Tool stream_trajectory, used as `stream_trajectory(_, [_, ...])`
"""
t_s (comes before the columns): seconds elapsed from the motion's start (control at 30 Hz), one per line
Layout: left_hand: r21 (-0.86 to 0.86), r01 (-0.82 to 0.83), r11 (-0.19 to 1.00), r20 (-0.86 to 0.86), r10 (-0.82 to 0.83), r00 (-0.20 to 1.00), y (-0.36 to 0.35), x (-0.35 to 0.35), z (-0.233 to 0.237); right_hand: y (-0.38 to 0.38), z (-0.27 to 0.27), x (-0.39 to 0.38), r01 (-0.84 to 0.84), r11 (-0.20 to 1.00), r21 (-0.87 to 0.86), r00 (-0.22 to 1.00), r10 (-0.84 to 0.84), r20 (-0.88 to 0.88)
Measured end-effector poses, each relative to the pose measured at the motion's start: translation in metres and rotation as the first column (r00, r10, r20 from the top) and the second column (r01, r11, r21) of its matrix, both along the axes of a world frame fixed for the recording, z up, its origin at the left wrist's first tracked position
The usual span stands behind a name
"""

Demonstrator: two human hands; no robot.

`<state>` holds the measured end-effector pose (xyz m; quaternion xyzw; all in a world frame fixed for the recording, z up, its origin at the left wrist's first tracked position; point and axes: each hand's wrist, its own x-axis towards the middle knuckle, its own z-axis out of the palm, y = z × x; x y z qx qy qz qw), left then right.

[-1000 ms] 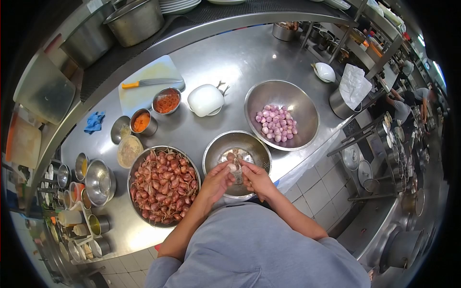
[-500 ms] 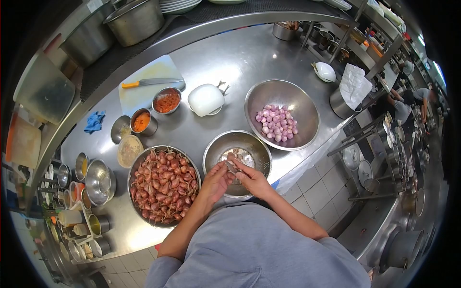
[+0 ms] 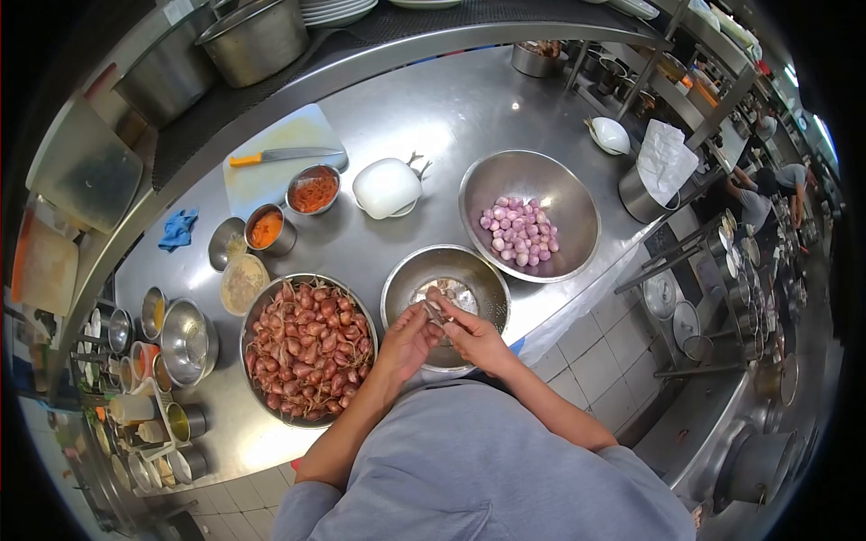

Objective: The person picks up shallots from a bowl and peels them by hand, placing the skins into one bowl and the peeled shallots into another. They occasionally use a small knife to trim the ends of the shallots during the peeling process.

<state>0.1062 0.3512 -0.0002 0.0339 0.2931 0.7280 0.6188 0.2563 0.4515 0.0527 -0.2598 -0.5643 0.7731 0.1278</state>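
My left hand (image 3: pixel 409 344) and my right hand (image 3: pixel 476 339) meet over the near side of a metal colander-like bowl (image 3: pixel 397 281), fingers closed and pinching. Between the fingertips is a small shallot, mostly covered by the fingers. A thin greyish edge shows beside it, too small to name. Pale scraps (image 3: pixel 462 296) lie in the bowl beneath. To the left, a large bowl is heaped with unpeeled reddish-brown shallots (image 3: pixel 308 347). Peeled purple shallots (image 3: pixel 520 231) sit in a wide steel bowl (image 3: pixel 573 194) at the right.
Behind are a cutting board (image 3: pixel 302 126) with an orange-handled knife (image 3: pixel 280 155), cups of orange (image 3: pixel 267 228) and red (image 3: pixel 314 190) food, and a white bowl (image 3: pixel 386 187). A blue cloth (image 3: pixel 178 229) and several containers stand left. A shelf (image 3: pixel 433 38) overhangs the back. Other people are far right.
My fingers shift very slightly around the small shallot over the bowl. The bowls and the other things on the counter stay where they were.
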Motion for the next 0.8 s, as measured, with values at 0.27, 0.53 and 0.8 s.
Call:
stream_trajectory(0.27, [-0.029, 0.033, 0.999, -0.065, -0.035, 0.997, 0.0, 0.002, 0.005, 0.006, 0.001, 0.006, 0.054, 0.989, -0.136, 0.998, -0.049, 0.045])
stream_trajectory(0.53, [0.028, 0.027, 0.999, 0.009, -0.027, 1.0, 0.001, 0.0, 0.003, 0.001, 0.004, 0.003, 0.012, 0.994, -0.107, 0.999, -0.007, 0.049])
stream_trajectory(0.8, [0.018, 0.039, 0.999, -0.01, -0.039, 0.999, 0.0, -0.003, -0.001, -0.001, -0.005, -0.002, 0.066, 0.995, 0.073, 0.997, -0.063, -0.041])
